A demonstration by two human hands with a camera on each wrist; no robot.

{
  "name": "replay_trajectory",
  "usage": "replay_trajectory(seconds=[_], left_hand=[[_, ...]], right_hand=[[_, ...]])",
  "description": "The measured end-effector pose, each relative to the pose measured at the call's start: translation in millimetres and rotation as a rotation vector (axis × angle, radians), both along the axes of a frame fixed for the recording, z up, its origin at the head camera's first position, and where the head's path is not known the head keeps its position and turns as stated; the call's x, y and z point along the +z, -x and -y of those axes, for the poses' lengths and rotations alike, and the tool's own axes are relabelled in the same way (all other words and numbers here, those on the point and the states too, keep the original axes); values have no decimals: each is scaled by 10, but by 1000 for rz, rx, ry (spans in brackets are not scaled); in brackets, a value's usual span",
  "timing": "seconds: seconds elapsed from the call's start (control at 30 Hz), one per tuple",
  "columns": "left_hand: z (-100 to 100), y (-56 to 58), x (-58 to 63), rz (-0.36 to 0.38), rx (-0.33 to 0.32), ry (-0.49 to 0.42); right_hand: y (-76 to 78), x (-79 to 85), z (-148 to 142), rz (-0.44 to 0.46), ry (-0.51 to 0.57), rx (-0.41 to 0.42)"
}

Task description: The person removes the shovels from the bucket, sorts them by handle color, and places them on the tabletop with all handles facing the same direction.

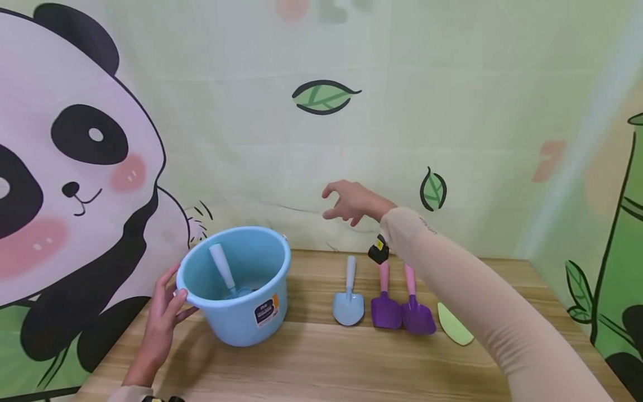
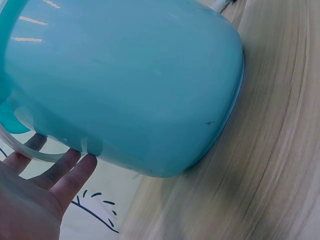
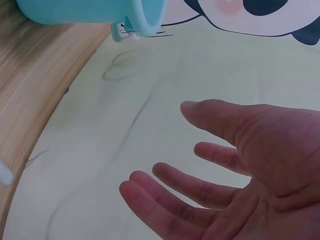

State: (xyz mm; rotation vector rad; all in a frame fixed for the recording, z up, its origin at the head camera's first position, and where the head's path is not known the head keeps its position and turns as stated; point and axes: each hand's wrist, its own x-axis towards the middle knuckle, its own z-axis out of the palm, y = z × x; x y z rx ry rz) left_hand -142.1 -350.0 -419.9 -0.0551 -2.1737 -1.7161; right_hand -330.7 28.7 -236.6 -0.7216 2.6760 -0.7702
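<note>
A light blue bucket point(image 1: 251, 321) stands upright on the table, left of the middle. My left hand point(image 1: 159, 318) is at its left side, fingers resting against the outer wall just below the rim; in the left wrist view the fingers point(image 2: 70, 185) look fairly straight, beside the white bucket handle point(image 2: 35, 154). Inside leans a blue toy shovel point(image 1: 223, 268), its blade partly hidden by the bucket wall. My right hand point(image 1: 351, 201) hovers in the air right of the bucket, fingers spread and slightly bent, holding nothing; the right wrist view shows its bare palm point(image 3: 270, 170).
On the wooden table point(image 1: 321, 363) lie a light blue shovel point(image 1: 349, 307), two purple shovels with pink handles, one left point(image 1: 385, 311) and one right point(image 1: 418, 318), and a light green blade point(image 1: 454, 325) partly covered by my right sleeve. A panda-printed backdrop point(image 1: 241, 139) rises behind.
</note>
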Motion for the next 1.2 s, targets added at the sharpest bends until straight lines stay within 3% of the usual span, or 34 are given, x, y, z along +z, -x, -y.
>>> replay_trajectory(seconds=[0.43,0.77,1.2], left_hand=[[-16,3,-10,-3,-10,-6],[-11,2,-17,-4,-11,-15],[5,2,4,-22,-12,-20]], right_hand=[[-23,166,157,4,-58,88],[-2,236,305,57,-91,209],[1,317,571,127,-34,411]])
